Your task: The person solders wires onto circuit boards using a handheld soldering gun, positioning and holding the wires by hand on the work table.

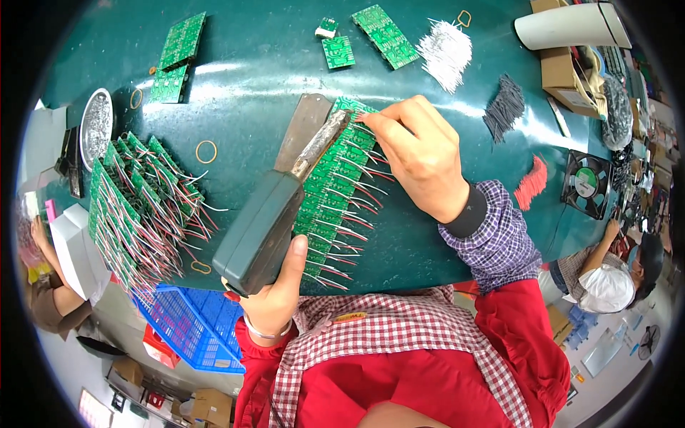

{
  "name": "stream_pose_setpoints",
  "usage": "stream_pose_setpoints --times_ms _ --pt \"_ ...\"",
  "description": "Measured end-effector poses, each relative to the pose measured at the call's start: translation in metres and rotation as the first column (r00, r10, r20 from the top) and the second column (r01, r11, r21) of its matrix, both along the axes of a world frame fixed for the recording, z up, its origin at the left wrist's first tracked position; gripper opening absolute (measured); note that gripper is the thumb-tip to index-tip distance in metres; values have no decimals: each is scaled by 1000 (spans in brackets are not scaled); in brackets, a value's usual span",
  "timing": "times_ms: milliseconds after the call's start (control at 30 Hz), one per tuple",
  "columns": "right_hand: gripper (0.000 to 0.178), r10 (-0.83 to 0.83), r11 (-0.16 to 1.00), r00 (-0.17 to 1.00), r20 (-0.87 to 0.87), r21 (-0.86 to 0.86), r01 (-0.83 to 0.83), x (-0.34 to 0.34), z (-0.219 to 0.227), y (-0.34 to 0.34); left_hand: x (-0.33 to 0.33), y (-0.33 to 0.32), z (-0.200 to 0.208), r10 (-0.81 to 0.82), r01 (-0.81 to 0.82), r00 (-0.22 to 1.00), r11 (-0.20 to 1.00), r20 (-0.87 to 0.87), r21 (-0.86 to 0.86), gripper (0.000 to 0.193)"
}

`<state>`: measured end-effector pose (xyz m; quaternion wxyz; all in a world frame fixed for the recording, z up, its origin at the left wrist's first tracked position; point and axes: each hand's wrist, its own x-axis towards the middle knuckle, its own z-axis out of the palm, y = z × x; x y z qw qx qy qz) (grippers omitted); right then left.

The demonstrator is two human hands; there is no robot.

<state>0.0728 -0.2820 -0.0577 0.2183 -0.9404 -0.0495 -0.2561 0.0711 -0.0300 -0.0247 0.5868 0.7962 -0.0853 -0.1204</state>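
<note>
My left hand (275, 307) is closed round the handle of a dark green soldering gun (260, 228). Its dark, crusted tip reaches the upper end of a long green circuit board panel (325, 203). White, red and black wires (360, 203) stick out along the panel's right side. At that same upper end my right hand (417, 153) pinches a thin wire (362, 118), apparently red, close to the tip; the fingers partly hide it. Under the tip and beside the panel lies a flat brownish metal plate (303, 128).
Wired boards (143, 207) are stacked at left near a metal dish (96, 128). Bare boards (385, 36) lie at the back. White (446, 53), black (505, 107) and red wire bundles (531, 183) and a small fan (586, 183) lie right. A blue basket (193, 328) stands below the edge.
</note>
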Motion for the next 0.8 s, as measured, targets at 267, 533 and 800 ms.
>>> stream_pose_setpoints --times_ms 267,533,800 --pt "24 0 1000 1000 -10 -5 0 0 1 1 0 -1 0 15 -15 1000 1000 -1 18 26" --pt "24 9 1000 1000 -20 -10 -9 -1 0 0 0 -2 1 -5 5 1000 999 17 33 28" --pt "23 1 1000 1000 -10 -4 -1 0 0 1 0 1 -1 -34 32 999 998 33 56 27"
